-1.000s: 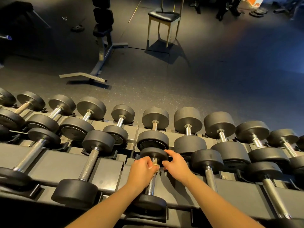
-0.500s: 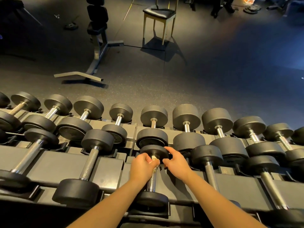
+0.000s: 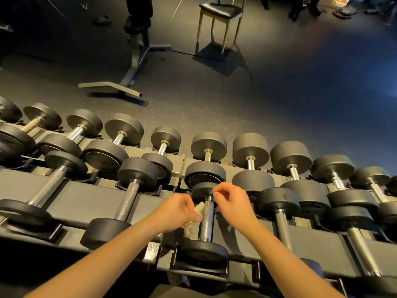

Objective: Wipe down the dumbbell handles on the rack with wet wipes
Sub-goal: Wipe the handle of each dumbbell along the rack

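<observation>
Head: wipe [image 3: 198, 209] on handle [image 3: 207, 219], left edge

One wide-angle head view looks forward and down, close over the rack [image 3: 86, 196], floor [image 3: 214, 104] beyond.

My left hand [image 3: 174, 214] and right hand [image 3: 234, 206] are bare, and my forearms [image 3: 96, 265] are uncovered as far as they show.

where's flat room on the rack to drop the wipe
Bare rack panel between the two left front dumbbells; another between the two right ones. Back row is crowded, heads nearly touching. Left hand holds the wipe.
</observation>
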A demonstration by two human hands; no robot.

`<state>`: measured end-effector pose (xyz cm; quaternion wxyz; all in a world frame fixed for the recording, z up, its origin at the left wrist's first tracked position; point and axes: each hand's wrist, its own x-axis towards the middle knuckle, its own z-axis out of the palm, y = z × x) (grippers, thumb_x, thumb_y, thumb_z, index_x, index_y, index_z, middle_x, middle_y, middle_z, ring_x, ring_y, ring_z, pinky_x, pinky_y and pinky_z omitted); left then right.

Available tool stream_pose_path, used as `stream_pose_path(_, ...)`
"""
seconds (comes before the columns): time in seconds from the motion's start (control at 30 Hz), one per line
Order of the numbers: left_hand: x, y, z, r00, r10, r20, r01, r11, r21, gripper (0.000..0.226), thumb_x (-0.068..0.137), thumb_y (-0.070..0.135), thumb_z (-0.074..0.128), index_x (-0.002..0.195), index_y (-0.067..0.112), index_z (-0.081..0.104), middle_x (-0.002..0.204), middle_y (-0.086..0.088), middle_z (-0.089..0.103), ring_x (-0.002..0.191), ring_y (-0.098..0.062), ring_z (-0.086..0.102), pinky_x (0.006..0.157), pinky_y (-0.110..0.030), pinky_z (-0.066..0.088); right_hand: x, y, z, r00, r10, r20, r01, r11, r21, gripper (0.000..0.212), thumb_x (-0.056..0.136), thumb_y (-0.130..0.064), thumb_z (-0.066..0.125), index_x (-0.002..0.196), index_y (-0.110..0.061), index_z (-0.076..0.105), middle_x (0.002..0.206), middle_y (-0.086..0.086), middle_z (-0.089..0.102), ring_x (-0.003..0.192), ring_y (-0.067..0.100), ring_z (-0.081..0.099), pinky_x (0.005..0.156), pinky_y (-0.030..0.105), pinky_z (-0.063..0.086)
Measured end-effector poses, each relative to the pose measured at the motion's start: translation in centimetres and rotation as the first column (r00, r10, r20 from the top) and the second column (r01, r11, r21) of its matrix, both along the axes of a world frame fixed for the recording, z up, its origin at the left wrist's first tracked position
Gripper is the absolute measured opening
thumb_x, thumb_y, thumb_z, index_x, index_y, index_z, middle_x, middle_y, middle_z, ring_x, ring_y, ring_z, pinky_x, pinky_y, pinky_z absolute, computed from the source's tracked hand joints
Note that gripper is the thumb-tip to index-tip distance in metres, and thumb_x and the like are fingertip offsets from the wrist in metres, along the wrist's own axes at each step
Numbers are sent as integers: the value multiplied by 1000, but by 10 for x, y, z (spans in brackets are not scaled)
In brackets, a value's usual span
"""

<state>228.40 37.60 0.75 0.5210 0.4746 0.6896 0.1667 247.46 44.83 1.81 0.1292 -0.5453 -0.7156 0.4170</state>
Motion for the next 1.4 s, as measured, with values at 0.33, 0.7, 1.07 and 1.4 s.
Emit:
stream_pose_path(0.33, -37, -40, 41, 906, 423, -33, -397, 873, 283, 14, 86, 34, 81, 78, 26, 72, 73, 5, 71, 70, -8, 67, 66, -31, 52, -76, -30, 23, 873, -228, -431, -240, 568, -787, 32, 104, -29, 57, 121, -5, 68, 87, 15, 69, 72, 22, 67, 65, 35, 59)
stream_pose_path(0.7, -66, -129, 70, 446, 893, -66, -863, 448, 235, 8, 92, 15, 75, 100, 18, 76, 94, -3, 78, 97, -24, 74, 94, -42, 59, -143, -20, 0, 885, 135, -445, -445, 521, -728, 10, 93, -3, 63, 98, 2, 72, 72, 13, 65, 56, 14, 58, 56, 32, 58)
stream_pose_path(1.07, -46, -123, 16, 539, 510, -671, -684, 730, 5, 137, 53, 74, 83, 159, 19, 15, 152, -2, 32, 137, -24, 36, 109, -39, 45, -198, -24, -53, 290, 942, -168, -883, 331, 332, 17, 94, -20, 63, 103, -22, 76, 100, -7, 72, 100, 15, 58, 95, 35, 45)
stream_pose_path(1.4, -46, -122, 18, 529, 534, -660, -688, 725, 34, 127, 52, 74, 81, 155, 30, 20, 142, 6, 36, 127, -16, 39, 103, -39, 50, -229, 12, -48, 113, 916, 385, -868, -98, 487, 21, 85, -34, 71, 102, -22, 67, 102, 0, 63, 100, 22, 56, 91, 37, 44)
